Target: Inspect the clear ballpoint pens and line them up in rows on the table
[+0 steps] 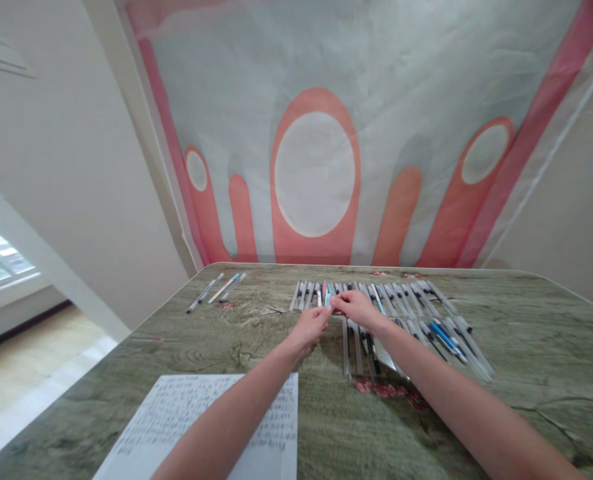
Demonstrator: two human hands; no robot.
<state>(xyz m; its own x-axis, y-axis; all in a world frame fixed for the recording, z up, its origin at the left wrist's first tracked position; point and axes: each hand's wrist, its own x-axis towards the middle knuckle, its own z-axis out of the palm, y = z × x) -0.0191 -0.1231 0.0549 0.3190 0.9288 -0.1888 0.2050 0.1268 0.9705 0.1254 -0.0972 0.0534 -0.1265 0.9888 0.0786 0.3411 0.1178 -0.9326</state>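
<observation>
My left hand point(310, 329) and my right hand point(360, 308) meet fingertip to fingertip over the near end of the back row of pens. Both are closed in a pinch at a slim pen with a teal end point(330, 289), partly covered by the fingers. Just left of it, a pink-ended pen point(324, 287) and a white pen point(319, 297) lie in the same row. Clear-barrelled pens point(302, 295) continue the row on both sides. Under my right forearm a second row of pens point(359, 350) is partly hidden.
Blue pens point(442, 335) lie among clear ones at the right of the front row. Several separate pens point(223, 288) rest at the table's far left. A handwritten sheet point(176, 407) lies under my left forearm. The wood-patterned table point(541, 347) reaches a wall with a printed covering point(216, 87).
</observation>
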